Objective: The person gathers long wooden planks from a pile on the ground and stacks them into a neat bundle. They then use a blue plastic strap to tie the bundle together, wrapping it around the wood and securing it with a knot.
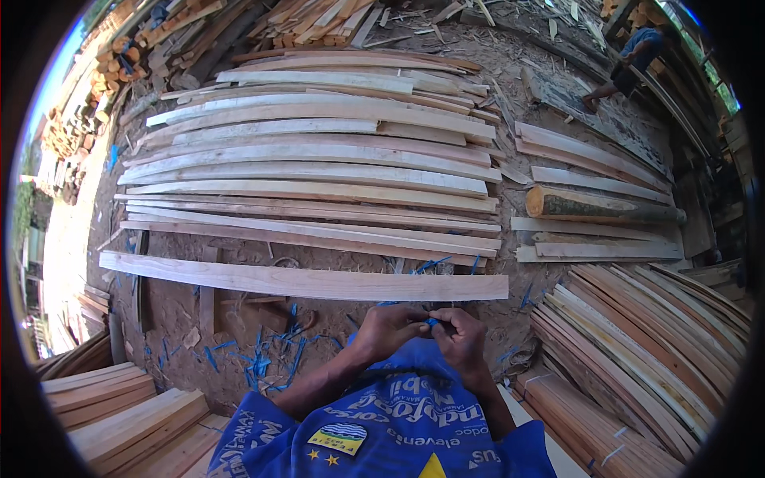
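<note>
Close in front of my blue shirt, my left hand [386, 330] and my right hand [462, 333] meet, fingers closed in a pinch. Between the fingertips shows a small bit of blue plastic strip [433, 322], most of it covered by the fingers. Just beyond my hands a single pale plank [303, 279] lies crosswise, raised on short timber supports [209, 291]. Neither hand touches that plank, as far as I can see.
Rows of planks [319, 171] lie past the single one. A round log [590, 205] rests among boards to the right. Stacked planks [629, 342] rise at near right, more [135, 422] at near left. Blue scraps [259, 362] litter the dirt. Another person [637, 60] is at far right.
</note>
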The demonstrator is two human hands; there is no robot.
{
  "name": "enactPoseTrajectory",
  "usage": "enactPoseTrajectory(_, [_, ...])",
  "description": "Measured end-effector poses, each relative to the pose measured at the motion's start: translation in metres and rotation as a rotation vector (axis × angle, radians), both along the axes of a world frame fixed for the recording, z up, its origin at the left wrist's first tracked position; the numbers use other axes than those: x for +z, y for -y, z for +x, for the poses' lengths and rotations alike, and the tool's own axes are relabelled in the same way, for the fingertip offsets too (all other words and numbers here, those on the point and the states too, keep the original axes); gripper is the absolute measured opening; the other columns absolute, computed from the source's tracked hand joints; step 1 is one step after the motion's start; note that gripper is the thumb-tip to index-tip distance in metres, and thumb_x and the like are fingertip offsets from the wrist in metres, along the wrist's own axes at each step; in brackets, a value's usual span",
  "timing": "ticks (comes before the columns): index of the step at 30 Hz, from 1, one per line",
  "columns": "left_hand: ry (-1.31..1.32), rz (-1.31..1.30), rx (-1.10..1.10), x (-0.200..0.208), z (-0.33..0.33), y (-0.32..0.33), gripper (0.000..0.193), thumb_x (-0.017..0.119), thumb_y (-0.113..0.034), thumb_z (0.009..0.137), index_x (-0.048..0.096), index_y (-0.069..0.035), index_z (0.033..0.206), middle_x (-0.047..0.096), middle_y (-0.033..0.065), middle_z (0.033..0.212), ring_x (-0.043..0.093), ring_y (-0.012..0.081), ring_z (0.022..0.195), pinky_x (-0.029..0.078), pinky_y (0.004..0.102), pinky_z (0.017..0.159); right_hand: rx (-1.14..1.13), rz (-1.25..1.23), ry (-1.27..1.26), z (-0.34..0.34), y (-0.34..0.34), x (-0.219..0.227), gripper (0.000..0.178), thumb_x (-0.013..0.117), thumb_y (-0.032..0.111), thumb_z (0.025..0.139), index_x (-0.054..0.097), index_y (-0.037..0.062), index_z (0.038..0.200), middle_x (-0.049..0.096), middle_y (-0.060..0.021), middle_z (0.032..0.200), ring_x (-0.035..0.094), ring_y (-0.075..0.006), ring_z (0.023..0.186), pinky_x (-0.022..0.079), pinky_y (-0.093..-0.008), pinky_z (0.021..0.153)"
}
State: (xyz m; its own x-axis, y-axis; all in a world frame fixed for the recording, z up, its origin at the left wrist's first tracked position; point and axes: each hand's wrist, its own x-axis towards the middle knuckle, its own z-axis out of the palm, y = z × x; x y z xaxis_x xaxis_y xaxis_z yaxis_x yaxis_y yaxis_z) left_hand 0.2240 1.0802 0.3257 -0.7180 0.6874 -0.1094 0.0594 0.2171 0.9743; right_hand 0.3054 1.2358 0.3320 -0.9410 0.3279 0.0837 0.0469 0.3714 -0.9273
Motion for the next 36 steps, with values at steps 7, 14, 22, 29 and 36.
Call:
enactPoseTrajectory(7, [-0.308, -0.031, -0.040, -0.003, 0.001, 0.001, 0.026, 0.064, -0.015, 0.079, 0.060, -0.001, 0.101, 0.061, 0.0142, 0.094, 0.063, 0.0311, 0.081, 0.051, 0.0369, 0.068, -0.058, -0.055, 0.095, 0.002, 0.007, -0.007, 0.014, 0.065, 0.000, 0.075, 0.064, -0.0044, 0.089, 0.067, -0.0156, 0.080, 0.066, -0.0179, 0.072, 0.052, -0.0281, 0.064])
enactPoseTrajectory(14, [0.028, 0.009, 0.038, -0.023, -0.003, -0.010, 0.016, 0.055, -0.010, 0.085, 0.059, -0.001, 0.098, 0.059, 0.0072, 0.084, 0.061, 0.0230, 0.079, 0.049, 0.0324, 0.070, -0.051, -0.111, 0.161, -0.004, 0.002, -0.016, 0.015, 0.062, 0.002, 0.080, 0.063, -0.0044, 0.093, 0.067, -0.0160, 0.082, 0.066, -0.0181, 0.074, 0.053, -0.0277, 0.064])
enactPoseTrajectory(22, [1.076, 0.287, 0.041, -0.028, -0.009, -0.007, 0.013, 0.056, -0.017, 0.089, 0.058, -0.005, 0.093, 0.050, -0.0024, 0.058, 0.038, 0.0035, 0.042, 0.027, 0.0195, 0.038, -0.078, -0.065, 0.216, -0.005, -0.007, -0.022, 0.018, 0.062, 0.002, 0.080, 0.062, -0.0034, 0.098, 0.066, -0.0147, 0.085, 0.065, -0.0183, 0.080, 0.052, -0.0293, 0.068])
enactPoseTrajectory(29, [0.767, -0.028, -0.004, -0.012, -0.028, -0.009, 0.017, 0.061, -0.019, 0.087, 0.062, -0.002, 0.087, 0.052, -0.0012, 0.058, 0.040, 0.0040, 0.045, 0.029, 0.0197, 0.039, 0.077, -0.125, 0.219, -0.015, -0.006, 0.002, 0.020, 0.066, 0.007, 0.078, 0.063, -0.0035, 0.096, 0.066, -0.0140, 0.082, 0.065, -0.0155, 0.073, 0.051, -0.0270, 0.064])
enactPoseTrajectory(36, [0.574, -0.004, 0.036, -0.005, -0.025, -0.006, 0.020, 0.060, -0.016, 0.086, 0.062, 0.000, 0.097, 0.060, -0.0003, 0.072, 0.045, 0.0027, 0.054, 0.035, 0.0179, 0.046, -0.004, -0.269, 0.311, -0.019, -0.008, -0.004, 0.012, 0.062, 0.005, 0.082, 0.063, -0.0043, 0.090, 0.065, -0.0095, 0.073, 0.063, -0.0121, 0.066, 0.051, -0.0243, 0.060])
